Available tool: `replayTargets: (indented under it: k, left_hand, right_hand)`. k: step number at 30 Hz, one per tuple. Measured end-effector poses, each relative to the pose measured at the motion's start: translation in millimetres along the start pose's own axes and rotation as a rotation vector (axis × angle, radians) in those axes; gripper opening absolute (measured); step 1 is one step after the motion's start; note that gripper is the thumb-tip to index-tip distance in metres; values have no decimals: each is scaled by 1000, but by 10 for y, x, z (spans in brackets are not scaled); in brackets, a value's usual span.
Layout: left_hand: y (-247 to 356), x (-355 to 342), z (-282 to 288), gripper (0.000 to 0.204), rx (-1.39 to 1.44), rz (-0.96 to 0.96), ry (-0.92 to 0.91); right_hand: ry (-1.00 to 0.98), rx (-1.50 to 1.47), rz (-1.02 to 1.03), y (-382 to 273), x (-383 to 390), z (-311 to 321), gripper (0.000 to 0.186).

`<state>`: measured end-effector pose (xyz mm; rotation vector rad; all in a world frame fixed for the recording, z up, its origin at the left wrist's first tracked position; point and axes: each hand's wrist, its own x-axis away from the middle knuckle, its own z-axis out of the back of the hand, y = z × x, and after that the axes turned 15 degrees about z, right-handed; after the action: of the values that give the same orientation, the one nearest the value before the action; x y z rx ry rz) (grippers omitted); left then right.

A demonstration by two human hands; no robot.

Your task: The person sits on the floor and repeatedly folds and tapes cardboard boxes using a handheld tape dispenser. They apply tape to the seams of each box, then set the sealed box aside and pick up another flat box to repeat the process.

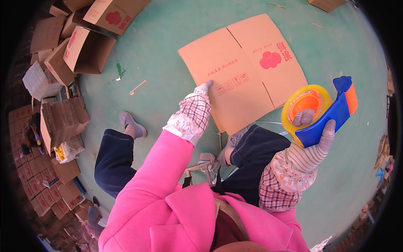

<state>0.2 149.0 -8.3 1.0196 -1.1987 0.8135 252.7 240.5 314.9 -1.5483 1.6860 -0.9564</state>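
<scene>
Blue plastic dispenser [326,127], round yellow tape [287,114]

Left hand [202,89], twelve o'clock: fingers mostly out of sight at the edge of the flattened carton [243,59]. Right hand [310,154], three o'clock: fingers partly masked by the tape dispenser [322,129] (fingertips show through its core). Printed carton [110,16], eleven o'clock: cropped above. Pink jacket [184,210], six o'clock: cropped below. Blue object [380,172], half past three: too small to identify. Stacked cartons [37,185], eight o'clock: detail blurred
</scene>
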Motion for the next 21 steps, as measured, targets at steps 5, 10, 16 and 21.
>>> replayTargets:
  k: [5,10,16,21]
  left_hand:
    - [-33,621,33,57,-101,-176,-323]
    - [321,1522,758,48,55,-406,-273]
    - [-172,2210,2625,51,427,-600,-464]
    - [-1425,2520,3364,58,625,-627,-560]
  right_hand:
    - [-244,21,6,101,-86,238,65]
    - [-233,-54,-161,323,-389,503,59]
    - [-21,-4,-370,587,-528,633,49]
    - [-313,148,-514,672,-154,610,58]
